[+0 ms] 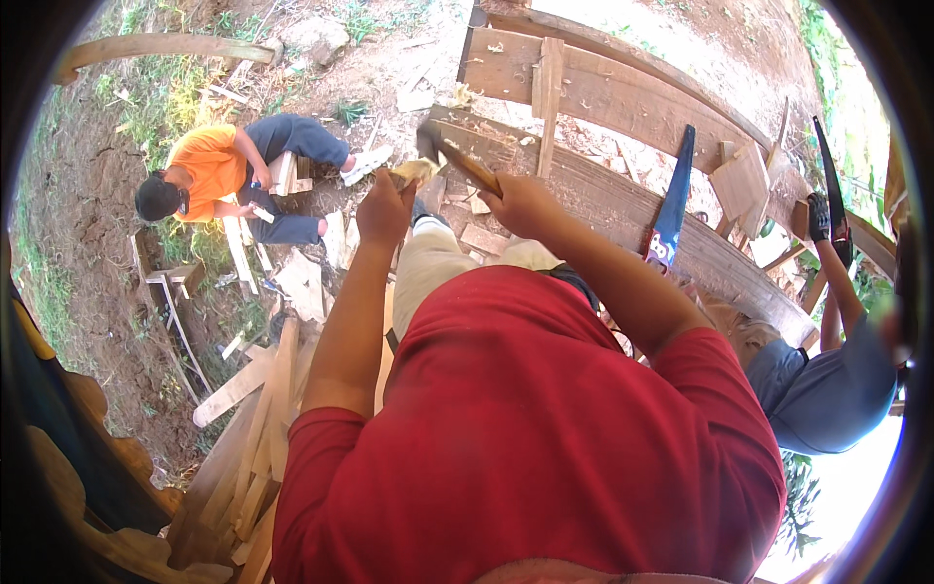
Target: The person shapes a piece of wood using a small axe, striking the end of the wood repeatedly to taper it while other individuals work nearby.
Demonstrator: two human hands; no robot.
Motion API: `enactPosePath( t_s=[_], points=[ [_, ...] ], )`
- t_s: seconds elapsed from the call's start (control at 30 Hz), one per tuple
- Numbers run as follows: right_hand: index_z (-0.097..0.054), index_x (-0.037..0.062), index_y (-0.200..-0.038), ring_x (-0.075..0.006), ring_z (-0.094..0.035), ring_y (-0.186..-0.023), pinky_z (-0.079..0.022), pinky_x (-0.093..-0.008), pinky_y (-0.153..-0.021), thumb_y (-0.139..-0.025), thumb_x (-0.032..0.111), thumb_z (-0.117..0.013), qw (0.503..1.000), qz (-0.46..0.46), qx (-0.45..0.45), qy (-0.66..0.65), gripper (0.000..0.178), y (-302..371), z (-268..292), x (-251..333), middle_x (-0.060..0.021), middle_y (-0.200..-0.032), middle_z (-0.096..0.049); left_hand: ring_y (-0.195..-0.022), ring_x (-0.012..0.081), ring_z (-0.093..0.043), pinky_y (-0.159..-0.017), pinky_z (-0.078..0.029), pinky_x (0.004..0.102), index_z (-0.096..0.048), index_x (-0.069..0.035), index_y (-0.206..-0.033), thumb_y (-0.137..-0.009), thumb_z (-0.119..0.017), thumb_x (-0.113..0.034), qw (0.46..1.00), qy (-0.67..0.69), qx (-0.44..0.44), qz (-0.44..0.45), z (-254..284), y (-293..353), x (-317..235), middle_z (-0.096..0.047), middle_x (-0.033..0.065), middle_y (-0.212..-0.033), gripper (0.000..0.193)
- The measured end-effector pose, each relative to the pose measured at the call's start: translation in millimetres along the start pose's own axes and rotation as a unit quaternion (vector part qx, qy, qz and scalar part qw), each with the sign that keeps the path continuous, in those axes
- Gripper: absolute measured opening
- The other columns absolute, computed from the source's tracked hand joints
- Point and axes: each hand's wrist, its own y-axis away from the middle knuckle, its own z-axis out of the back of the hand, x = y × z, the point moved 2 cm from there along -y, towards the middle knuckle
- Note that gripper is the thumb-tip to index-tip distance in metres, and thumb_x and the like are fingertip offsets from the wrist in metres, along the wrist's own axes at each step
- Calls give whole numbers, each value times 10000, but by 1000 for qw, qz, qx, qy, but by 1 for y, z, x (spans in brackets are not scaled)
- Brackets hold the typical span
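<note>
My left hand (384, 209) is closed round a small piece of pale wood (418, 169), which juts out past the fingers. My right hand (525, 204) grips the end of a wooden-handled tool (469, 169) with a dark metal head (429, 141). That head is at the far end of the pale wood, close to it or touching. Whether it is a hatchet or a hammer I cannot tell. Just beyond lies the end of a long, thick plank (608, 200).
A blue handsaw (671, 209) leans across the plank at right. Another saw (832, 185) is in a gloved hand of a person in blue-grey (837, 389). A person in orange (204, 165) sits at left. Cut boards (258, 438) pile up lower left; wood chips litter the ground.
</note>
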Motion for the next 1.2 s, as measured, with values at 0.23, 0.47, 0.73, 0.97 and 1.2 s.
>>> enactPosePath(
  t_s=[0.23,0.47,0.73,0.97,1.2],
  points=[
    [-665,20,-1169,-493,-710,-952,-535,-587,-849,-1057,403,-621,999,15,-37,-5,401,0,6,2,-260,-976,-749,-897,498,-734,-745,-570,577,-526,-7,-1221,-1039,-665,-492,1000,18,-24,4,-6,9,7,-746,277,-961,537],
    [-664,67,-1137,-465,-726,-897,-543,-585,-809,-1048,399,-639,997,45,5,55,345,-5,-6,9,-229,-949,-751,-886,514,-723,-744,-569,576,-544,37,-1273,-1050,-653,-501,999,-2,8,34,-9,9,16,-736,295,-968,592],
    [-655,70,-1113,-459,-723,-911,-541,-586,-800,-1044,395,-653,995,37,-20,86,333,-1,-11,6,-229,-952,-747,-837,472,-751,-714,-585,570,-530,-33,-1198,-1033,-676,-484,1000,5,-25,17,-6,11,-1,-764,235,-900,503],
    [-645,59,-1148,-467,-722,-935,-548,-584,-822,-1055,397,-627,997,42,-43,45,351,9,15,36,-233,-978,-755,-813,477,-748,-697,-579,573,-524,-18,-1174,-1039,-659,-501,999,-6,-25,39,-10,16,5,-759,233,-873,520],
    [-657,80,-1113,-471,-717,-861,-539,-582,-754,-1038,417,-651,996,21,-14,87,345,2,-16,7,-223,-912,-743,-797,480,-750,-678,-585,573,-521,-14,-1174,-1044,-646,-520,998,-14,-50,18,-14,14,8,-762,231,-874,537]
  ],
)
